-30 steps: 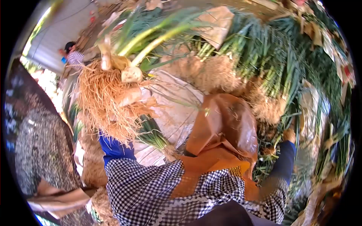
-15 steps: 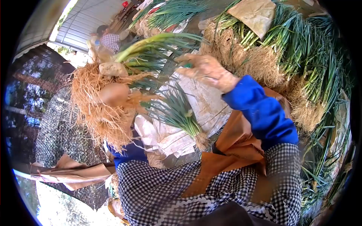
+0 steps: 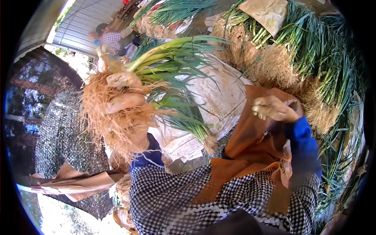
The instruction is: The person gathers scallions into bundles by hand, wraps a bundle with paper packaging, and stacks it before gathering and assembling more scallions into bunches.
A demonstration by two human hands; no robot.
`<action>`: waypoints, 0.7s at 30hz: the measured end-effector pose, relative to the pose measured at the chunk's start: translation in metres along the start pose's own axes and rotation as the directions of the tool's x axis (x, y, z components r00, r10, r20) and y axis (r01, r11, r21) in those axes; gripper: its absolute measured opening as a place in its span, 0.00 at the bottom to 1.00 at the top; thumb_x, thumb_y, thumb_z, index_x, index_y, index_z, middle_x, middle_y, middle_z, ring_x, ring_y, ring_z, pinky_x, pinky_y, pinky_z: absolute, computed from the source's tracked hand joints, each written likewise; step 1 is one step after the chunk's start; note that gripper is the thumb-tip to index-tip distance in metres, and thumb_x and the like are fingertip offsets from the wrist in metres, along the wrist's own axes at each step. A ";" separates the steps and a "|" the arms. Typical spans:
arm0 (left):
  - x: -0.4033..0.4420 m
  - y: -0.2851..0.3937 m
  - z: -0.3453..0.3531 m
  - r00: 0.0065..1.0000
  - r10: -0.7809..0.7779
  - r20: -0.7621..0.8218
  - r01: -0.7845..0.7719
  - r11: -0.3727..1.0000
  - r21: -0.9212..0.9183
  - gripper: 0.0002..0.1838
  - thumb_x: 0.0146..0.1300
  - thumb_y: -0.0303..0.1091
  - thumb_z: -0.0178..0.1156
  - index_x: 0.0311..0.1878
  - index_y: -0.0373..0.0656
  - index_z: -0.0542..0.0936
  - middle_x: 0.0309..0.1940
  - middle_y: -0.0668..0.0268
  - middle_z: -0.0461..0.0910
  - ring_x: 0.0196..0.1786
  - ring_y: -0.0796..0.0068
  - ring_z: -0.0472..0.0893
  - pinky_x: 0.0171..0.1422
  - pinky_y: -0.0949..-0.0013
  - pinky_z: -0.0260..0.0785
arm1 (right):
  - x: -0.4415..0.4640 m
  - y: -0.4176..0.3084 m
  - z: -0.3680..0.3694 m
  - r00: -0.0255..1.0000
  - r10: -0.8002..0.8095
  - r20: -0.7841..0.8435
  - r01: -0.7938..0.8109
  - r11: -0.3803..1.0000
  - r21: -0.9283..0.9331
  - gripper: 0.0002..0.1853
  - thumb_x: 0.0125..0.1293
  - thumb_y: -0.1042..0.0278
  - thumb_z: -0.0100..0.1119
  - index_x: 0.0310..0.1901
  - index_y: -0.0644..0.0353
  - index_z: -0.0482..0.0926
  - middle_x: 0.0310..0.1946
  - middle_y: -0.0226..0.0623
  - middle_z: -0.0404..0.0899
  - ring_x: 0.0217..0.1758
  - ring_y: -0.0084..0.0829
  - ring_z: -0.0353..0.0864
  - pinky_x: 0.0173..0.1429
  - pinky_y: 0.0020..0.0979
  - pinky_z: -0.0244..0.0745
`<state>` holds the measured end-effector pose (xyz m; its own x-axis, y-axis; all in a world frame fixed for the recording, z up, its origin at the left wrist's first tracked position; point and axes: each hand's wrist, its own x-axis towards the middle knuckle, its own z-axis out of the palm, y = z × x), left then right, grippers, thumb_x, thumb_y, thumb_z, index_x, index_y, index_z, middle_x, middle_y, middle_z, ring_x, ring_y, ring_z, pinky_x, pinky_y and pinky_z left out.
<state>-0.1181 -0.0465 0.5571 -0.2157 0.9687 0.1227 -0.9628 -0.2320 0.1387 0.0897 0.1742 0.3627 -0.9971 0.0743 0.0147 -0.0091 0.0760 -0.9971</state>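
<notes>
A bunch of long green onions (image 3: pixel 168 58) with a thick mass of tan roots is held up at the left. My left hand (image 3: pixel 124 102) is wrapped round it, its fingers showing among the roots. Over the brown apron (image 3: pixel 250 137) is my right hand (image 3: pixel 272 108), its fingers curled together; what it holds, if anything, is too small to name. A smaller bundle of green onions (image 3: pixel 192 125) lies on a whitish sack (image 3: pixel 223 90) between the hands.
Large piles of green onions (image 3: pixel 313 58) with matted roots fill the right side, a tan sheet (image 3: pixel 266 13) on them. More green onions (image 3: pixel 180 13) lie at the top. Another person (image 3: pixel 111 41) sits at the upper left. Dark netting (image 3: pixel 70 129) hangs at the left.
My right hand reached up from the right to beside the held bunch, then drew back down and right over the apron. The view has swung, showing more of the sack and the small bundle.
</notes>
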 end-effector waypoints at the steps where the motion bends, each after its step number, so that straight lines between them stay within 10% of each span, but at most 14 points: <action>1: 0.003 0.002 -0.001 1.000 -0.001 0.001 0.001 1.000 -0.005 0.21 0.60 0.33 0.55 0.57 0.42 0.67 0.49 0.59 0.70 0.38 0.72 0.76 0.40 0.66 0.76 | 0.001 -0.006 0.003 0.991 -0.088 -0.103 0.104 0.981 0.162 0.14 0.66 0.59 0.51 0.30 0.62 0.74 0.32 0.34 0.76 0.33 0.24 0.76 0.38 0.29 0.73; 5: 0.022 0.006 0.000 1.000 -0.021 0.003 0.021 0.999 -0.031 0.21 0.60 0.33 0.55 0.57 0.42 0.67 0.49 0.59 0.70 0.36 0.73 0.77 0.38 0.67 0.76 | 0.064 -0.065 0.035 0.883 -0.466 -0.063 0.470 0.867 0.168 0.12 0.65 0.60 0.51 0.36 0.62 0.74 0.61 0.47 0.61 0.55 0.35 0.69 0.56 0.38 0.68; 9: 0.030 0.007 0.002 0.999 -0.033 -0.005 0.032 0.998 -0.057 0.22 0.60 0.33 0.55 0.57 0.41 0.67 0.49 0.59 0.70 0.35 0.73 0.77 0.37 0.68 0.77 | 0.121 -0.100 0.097 0.785 -0.577 -0.224 0.554 0.494 0.670 0.13 0.65 0.59 0.52 0.39 0.61 0.76 0.44 0.36 0.76 0.45 0.27 0.73 0.48 0.27 0.69; 12: 0.031 0.010 0.000 1.000 -0.021 -0.020 0.020 0.997 -0.075 0.22 0.60 0.34 0.56 0.57 0.41 0.67 0.48 0.59 0.70 0.34 0.74 0.77 0.35 0.69 0.77 | 0.093 -0.106 0.088 0.884 -0.456 -0.101 0.362 0.534 0.764 0.11 0.68 0.60 0.47 0.29 0.53 0.64 0.23 0.24 0.63 0.26 0.15 0.62 0.28 0.19 0.58; 17: 0.035 0.020 -0.008 0.999 0.008 -0.044 -0.013 0.995 -0.101 0.22 0.60 0.34 0.56 0.57 0.41 0.67 0.48 0.58 0.70 0.33 0.74 0.77 0.33 0.70 0.78 | -0.081 -0.035 0.043 0.947 0.034 -0.320 0.152 0.828 0.539 0.08 0.66 0.62 0.50 0.35 0.57 0.68 0.23 0.27 0.68 0.24 0.17 0.66 0.27 0.18 0.61; 21: 0.043 0.032 -0.015 0.995 0.072 -0.063 -0.075 0.996 -0.043 0.24 0.58 0.29 0.55 0.59 0.39 0.66 0.48 0.56 0.69 0.35 0.75 0.77 0.27 0.77 0.78 | -0.295 0.003 0.036 0.488 0.618 -0.617 -0.344 0.785 0.515 0.09 0.64 0.64 0.53 0.39 0.61 0.72 0.22 0.30 0.72 0.23 0.19 0.69 0.27 0.18 0.63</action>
<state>-0.1601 -0.0107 0.5524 -0.2947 0.9530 0.0701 -0.9500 -0.3001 0.0866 0.3815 0.1162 0.3526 -0.4456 0.6965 -0.5624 0.2972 -0.4775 -0.8268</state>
